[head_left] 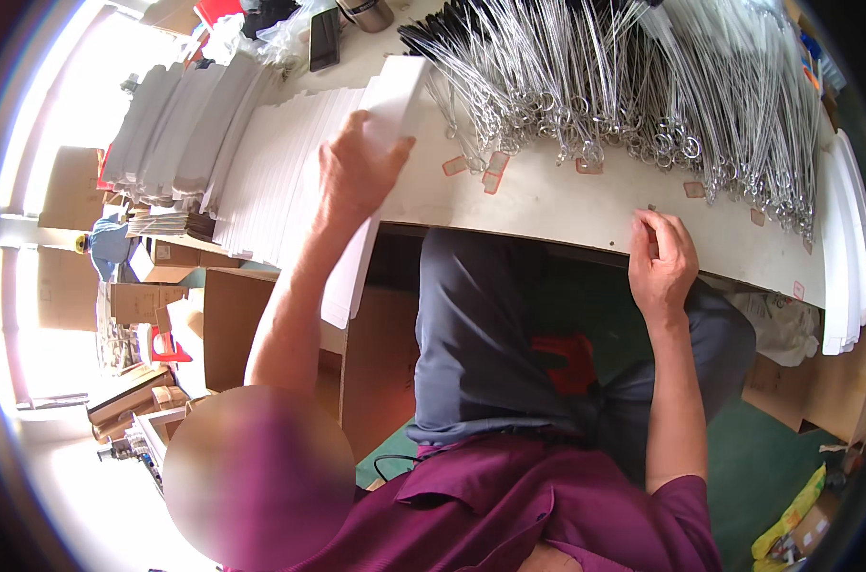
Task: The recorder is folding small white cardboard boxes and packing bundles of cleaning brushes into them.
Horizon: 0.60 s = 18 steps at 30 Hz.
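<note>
at the far left a bright window (9, 286) glares, with brown cardboard boxes (68, 186) piled beside it. next come bundles of white flat pieces (171, 124) standing on edge at the left end of the tabletop (547, 205), then a close row of slim white cartons (285, 157), packed side by side and running toward the person. a dark phone (325, 41) lies behind that row, near a metal cup (366, 11) at the upper edge

the left hand (364, 172) lies over the right end of the row, on a long white carton (395, 91) whose near end juts past the tabletop's front edge; its fingers are bent and the thumb stands apart from them toward the right, though how firmly it grips cannot be told

to the right of that carton a broad heap of wire loops (586, 76) spreads across the back, dark at the far ends and with shiny rings toward the person. small red-edged labels (495, 172) lie in front of it. below, the person's grey trousers (471, 334) show under the front edge, with a red object (568, 362) between the legs

the right hand (664, 253) is at the front edge, well apart from the carton, its fingers loosely curled and relaxed. at the far right, long white strips (843, 248) overhang the tabletop's end, beside a pale plastic bag (776, 326) lower down
</note>
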### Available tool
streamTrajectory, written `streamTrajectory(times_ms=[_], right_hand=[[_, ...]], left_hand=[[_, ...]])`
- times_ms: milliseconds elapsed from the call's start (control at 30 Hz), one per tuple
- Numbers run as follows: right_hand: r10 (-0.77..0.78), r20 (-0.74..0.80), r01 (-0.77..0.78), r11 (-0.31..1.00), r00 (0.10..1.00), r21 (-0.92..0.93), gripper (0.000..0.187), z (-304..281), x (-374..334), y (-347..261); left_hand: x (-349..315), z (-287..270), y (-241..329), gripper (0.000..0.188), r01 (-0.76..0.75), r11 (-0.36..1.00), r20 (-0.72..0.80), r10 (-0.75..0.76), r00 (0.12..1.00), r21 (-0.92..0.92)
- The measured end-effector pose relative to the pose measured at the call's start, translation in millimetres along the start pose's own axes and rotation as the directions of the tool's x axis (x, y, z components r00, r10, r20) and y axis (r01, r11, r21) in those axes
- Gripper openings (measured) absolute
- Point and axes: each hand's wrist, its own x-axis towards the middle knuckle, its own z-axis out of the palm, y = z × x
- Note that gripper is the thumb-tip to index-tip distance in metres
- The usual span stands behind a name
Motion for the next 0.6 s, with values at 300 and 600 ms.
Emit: streamTrajectory(times_ms=[300, 600], right_hand=[[0.016, -0.002, -0.016, 1.0, 1.0, -0.024, 0.01, -0.4, -1.5, -0.4], [-0.005, -0.009, 0.005, 0.999, 1.0, -0.053, 0.011, 1.0, -3.3, 3.2]], left_hand=[[-5.3, 9.8, -15.9, 0.066, 0.157, 0.982, 0.276, -0.181, 0.944, 0.106], [2.6, 9.3, -0.3, 0.071, 0.188, 0.981, 0.21, -0.196, 0.958, 0.056]])
